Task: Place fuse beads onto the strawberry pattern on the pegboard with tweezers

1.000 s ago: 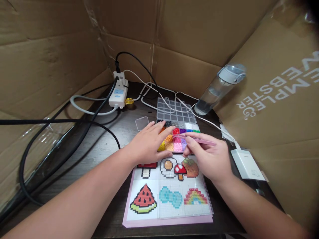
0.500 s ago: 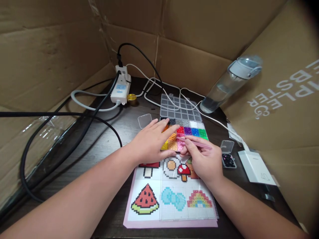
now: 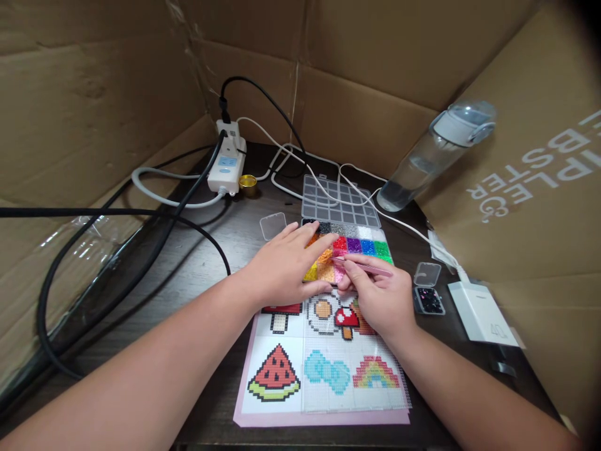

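My left hand (image 3: 286, 263) lies flat, fingers spread, on the left part of an open bead box (image 3: 364, 245) filled with coloured beads in compartments. My right hand (image 3: 380, 297) pinches pink tweezers (image 3: 364, 267), whose tip reaches into a pink or red compartment beside my left fingers. Below the box lies a clear pegboard over a pattern sheet (image 3: 323, 369) showing a watermelon, bow, rainbow, mushroom and egg.
The box's clear lid (image 3: 339, 202) stands open behind it. A water bottle (image 3: 432, 156) leans at back right. A power strip (image 3: 226, 168) with cables sits back left, beside a gold cap (image 3: 247, 183). Small clear tubs (image 3: 428, 299) and a white charger (image 3: 483, 313) lie to the right. Cardboard walls surround the dark table.
My right hand with the tweezers has moved left and forward toward the pink compartment. The view shifted slightly, showing the small tubs at right. My left hand stayed on the box.
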Motion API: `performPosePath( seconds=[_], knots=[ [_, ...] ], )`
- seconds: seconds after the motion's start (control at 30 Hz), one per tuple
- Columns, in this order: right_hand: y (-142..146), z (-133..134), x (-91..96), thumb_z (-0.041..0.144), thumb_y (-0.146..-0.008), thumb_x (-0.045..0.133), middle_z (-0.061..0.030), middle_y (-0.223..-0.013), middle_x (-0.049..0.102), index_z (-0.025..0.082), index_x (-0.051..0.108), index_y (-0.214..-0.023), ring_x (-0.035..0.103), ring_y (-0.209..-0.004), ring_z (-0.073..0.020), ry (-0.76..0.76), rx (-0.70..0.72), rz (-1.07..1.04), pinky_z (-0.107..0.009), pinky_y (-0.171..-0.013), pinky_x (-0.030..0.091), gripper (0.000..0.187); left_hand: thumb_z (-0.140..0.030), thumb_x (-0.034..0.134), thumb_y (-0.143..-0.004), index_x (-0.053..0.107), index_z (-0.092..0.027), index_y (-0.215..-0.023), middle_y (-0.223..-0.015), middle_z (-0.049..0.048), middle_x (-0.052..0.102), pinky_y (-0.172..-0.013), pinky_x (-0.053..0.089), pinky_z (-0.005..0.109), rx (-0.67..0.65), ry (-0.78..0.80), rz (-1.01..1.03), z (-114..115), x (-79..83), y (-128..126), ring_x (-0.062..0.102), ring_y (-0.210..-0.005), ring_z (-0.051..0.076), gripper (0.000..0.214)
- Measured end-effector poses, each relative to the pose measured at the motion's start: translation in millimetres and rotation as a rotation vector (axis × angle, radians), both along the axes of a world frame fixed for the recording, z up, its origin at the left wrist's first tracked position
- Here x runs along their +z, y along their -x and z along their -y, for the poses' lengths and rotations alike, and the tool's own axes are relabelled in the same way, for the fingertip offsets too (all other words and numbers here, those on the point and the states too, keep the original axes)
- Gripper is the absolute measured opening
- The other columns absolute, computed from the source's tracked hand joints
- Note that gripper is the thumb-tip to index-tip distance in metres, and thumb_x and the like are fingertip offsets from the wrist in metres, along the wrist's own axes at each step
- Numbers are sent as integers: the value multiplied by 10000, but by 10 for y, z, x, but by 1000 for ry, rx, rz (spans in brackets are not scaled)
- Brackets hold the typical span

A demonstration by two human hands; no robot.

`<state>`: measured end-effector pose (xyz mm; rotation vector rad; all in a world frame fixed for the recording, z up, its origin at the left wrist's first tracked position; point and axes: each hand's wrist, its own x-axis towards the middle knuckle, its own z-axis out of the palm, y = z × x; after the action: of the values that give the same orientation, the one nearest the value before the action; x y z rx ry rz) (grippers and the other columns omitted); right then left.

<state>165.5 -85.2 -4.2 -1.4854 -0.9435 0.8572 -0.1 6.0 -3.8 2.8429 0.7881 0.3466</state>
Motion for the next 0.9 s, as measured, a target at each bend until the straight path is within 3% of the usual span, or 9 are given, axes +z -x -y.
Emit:
performPosePath(
  seconds=[0.9],
  knots=[
    [37, -28, 11, 309, -785, 715, -4, -533, 669, 136, 748, -872, 626, -445, -130, 24, -5, 3, -279, -470, 579, 197, -618, 551, -857, 327, -207, -1486, -1527, 205, 384, -1174, 229, 508, -5, -1, 7, 1, 4, 4, 324, -1446, 320, 784]
  ],
)
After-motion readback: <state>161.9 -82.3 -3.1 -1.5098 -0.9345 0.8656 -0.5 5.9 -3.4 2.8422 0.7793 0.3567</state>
